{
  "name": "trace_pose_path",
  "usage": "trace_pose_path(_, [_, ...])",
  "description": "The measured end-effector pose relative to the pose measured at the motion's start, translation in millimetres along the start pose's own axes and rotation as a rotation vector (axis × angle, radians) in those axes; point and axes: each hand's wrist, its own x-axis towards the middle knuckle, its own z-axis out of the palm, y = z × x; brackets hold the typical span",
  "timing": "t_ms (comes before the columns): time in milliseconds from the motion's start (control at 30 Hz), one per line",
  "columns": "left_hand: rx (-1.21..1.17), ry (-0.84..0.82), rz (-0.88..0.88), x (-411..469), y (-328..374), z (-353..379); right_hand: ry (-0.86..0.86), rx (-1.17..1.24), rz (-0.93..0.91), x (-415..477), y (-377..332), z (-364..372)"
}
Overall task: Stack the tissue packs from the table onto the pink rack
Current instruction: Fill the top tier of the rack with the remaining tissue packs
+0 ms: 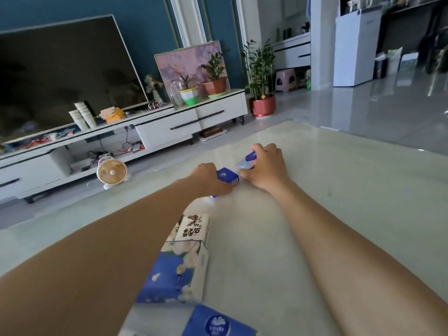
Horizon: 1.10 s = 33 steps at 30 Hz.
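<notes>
Two small blue film-wrapped tissue packs (226, 175) beyond the floral-printed pack (191, 229) seem light, squashy, slick; left hand (208, 177) and right hand (265, 166) each clasp one's sides.

Head view looks forward-down, close over the table (339, 190), slightly blurred.

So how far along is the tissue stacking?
Done: can't tell, the pink rack is out of view. In hand: the left grip holds a small blue pack, the right grip curls round a second blue pack. Left: a white floral pack, a blue floral pack and a big blue pack lie nearer on the table.
</notes>
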Motion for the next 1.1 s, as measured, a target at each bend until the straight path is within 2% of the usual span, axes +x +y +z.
trace_pose_path(167, [-0.143, 0.126, 0.015, -42.7, 20.3, -52.3, 0.202, 0.121, -0.128, -41.3, -11.9, -22.2])
trace_pose_path(300, [-0.117, 0.255, 0.093, -92.5, 27.6, -137.7, 0.331, 0.184, -0.116, -98.8, -30.1, -60.0])
trace_pose_path(400, [-0.112, 0.379, 0.136, -157.8, 16.4, -213.3, 0.366, 0.196, -0.004, -129.3, -49.5, -104.4])
trace_pose_path(533, [-0.197, 0.35, 0.113, -265.5, -47.9, -283.1, 0.212, 0.471, -0.138, -166.8, -138.8, -149.2])
trace_pose_path(633, [-0.256, 0.316, 0.002, -355.0, -124.6, -307.3, 0.001, 0.564, -0.325, -199.2, -232.9, -178.3])
trace_pose_path(733, [-0.236, 0.376, -0.129, -431.4, -191.0, -311.3, -0.117, 0.614, -0.461, -226.4, -317.5, -197.6])
trace_pose_path(800, [-0.19, 0.41, -0.187, -463.2, -220.4, -305.6, -0.215, 0.656, -0.457, -242.2, -364.4, -200.0])
trace_pose_path(900, [-0.145, 0.345, -0.196, -486.1, -248.1, -287.4, -0.352, 0.649, -0.416, -267.7, -420.8, -190.3])
trace_pose_path(967, [-0.096, 0.273, -0.17, -489.5, -259.2, -272.9, -0.346, 0.567, -0.439, -285.8, -443.6, -175.1])
trace_pose_path(1100, [-0.069, 0.254, -0.18, -485.8, -268.3, -257.2, -0.123, 0.248, -0.506, -303.5, -462.7, -149.0])
